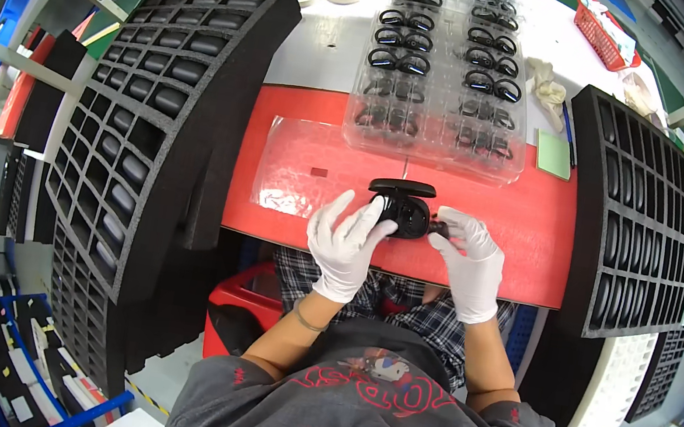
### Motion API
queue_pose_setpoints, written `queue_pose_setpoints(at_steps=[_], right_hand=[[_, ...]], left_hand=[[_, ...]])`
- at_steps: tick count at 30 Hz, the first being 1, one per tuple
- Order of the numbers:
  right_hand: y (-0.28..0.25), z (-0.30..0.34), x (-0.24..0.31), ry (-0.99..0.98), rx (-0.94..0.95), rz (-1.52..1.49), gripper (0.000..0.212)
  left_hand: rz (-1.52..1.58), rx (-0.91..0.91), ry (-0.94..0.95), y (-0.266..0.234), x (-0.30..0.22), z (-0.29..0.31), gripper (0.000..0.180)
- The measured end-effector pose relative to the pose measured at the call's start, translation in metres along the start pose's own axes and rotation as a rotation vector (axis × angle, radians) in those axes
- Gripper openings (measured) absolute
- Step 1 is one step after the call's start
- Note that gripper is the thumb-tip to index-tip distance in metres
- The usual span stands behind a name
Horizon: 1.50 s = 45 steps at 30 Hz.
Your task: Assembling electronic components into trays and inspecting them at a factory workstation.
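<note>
My left hand (344, 247), in a white glove, grips the left side of a black earphone charging case (412, 218). The case's lid stands raised at the far side, above the red mat (525, 232). Between the fingertips of my gloved right hand (472, 267) is a small dark earphone (441, 227), close to the case's right edge; its shape is partly covered by the fingers. Beyond the case lies a clear plastic tray (442, 96) with two columns of black ear-hook earphones; its nearest rows look duller, as if seen through plastic.
A tall black foam rack (244, 66) holding dark cases rises at left, and another foam rack (594, 154) at right. A clear plastic sheet (287, 166) lies on the mat. Green sticky notes (554, 154), a blue pen (568, 134) and a red basket (603, 38) sit to the right.
</note>
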State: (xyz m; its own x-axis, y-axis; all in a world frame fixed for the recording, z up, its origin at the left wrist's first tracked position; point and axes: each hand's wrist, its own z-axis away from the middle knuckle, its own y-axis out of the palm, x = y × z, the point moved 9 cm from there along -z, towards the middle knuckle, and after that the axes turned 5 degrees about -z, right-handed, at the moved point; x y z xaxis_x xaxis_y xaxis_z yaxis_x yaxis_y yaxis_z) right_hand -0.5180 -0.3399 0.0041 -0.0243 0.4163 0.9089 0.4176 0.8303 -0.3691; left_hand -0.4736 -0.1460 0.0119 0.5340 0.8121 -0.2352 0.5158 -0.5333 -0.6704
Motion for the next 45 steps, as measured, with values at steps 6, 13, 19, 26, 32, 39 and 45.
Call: queue_pose_setpoints(at_steps=[6,13,19,26,32,39,45], right_hand=[[0.031,-0.012,0.012,-0.094,-0.073,0.167,0.044],[0.036,-0.008,0.034,-0.326,-0.084,0.150,0.029],[0.028,-0.011,0.048,-0.386,-0.102,0.279,0.048],[0.068,-0.021,0.049,-0.420,0.284,0.404,0.092],[0.054,-0.025,0.033,-0.286,0.394,0.608,0.083],[-0.070,-0.021,-0.005,-0.107,0.210,0.731,0.087],[-0.023,-0.028,0.061,-0.282,0.172,0.435,0.082]], left_hand=[[0.167,0.079,-0.076,-0.014,0.007,0.005,0.046],[-0.316,-0.254,-0.043,-0.145,0.124,-0.081,0.027],[-0.558,0.178,-0.134,-0.173,0.228,-0.091,0.030],[-0.343,0.689,0.046,-0.173,0.272,-0.130,0.049],[-0.436,0.831,0.182,-0.148,0.263,-0.155,0.051],[-0.709,0.674,0.500,-0.157,0.209,-0.144,0.052],[-0.163,0.543,0.116,-0.140,0.135,-0.142,0.048]])
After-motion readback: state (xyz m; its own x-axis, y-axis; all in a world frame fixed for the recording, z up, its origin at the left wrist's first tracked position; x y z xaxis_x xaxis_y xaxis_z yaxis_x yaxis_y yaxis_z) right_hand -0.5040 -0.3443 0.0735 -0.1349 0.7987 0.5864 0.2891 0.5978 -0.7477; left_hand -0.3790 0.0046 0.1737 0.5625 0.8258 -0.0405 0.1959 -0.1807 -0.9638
